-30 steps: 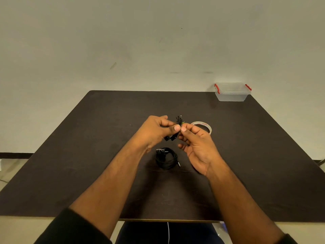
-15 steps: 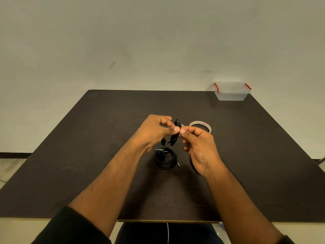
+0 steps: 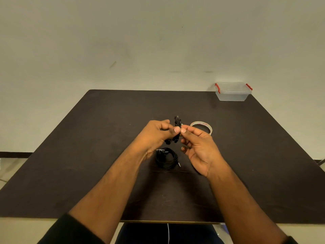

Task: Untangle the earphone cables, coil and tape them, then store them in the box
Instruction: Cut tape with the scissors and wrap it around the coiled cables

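Both hands pinch a small black earphone cable bundle [image 3: 177, 128] above the dark counter [image 3: 88, 138].

The left hand [image 3: 154, 136] and right hand [image 3: 198, 147] meet thumb tip to thumb tip, each gripping the bundle; its long axis runs 12 to 6 o'clock, plug end at 12. Forearms converge from 6. A coiled black earphone cable [image 3: 166, 157] lies at 6 o'clock; a clear tape roll [image 3: 202, 127] at 3; the lidded clear plastic box with red clips [image 3: 233, 91] at 1.

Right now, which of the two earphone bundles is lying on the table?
The round coiled bundle nearest the person, lying flat on the table below the hands. The other bundle is held up, pinched between the left hand and right hand.
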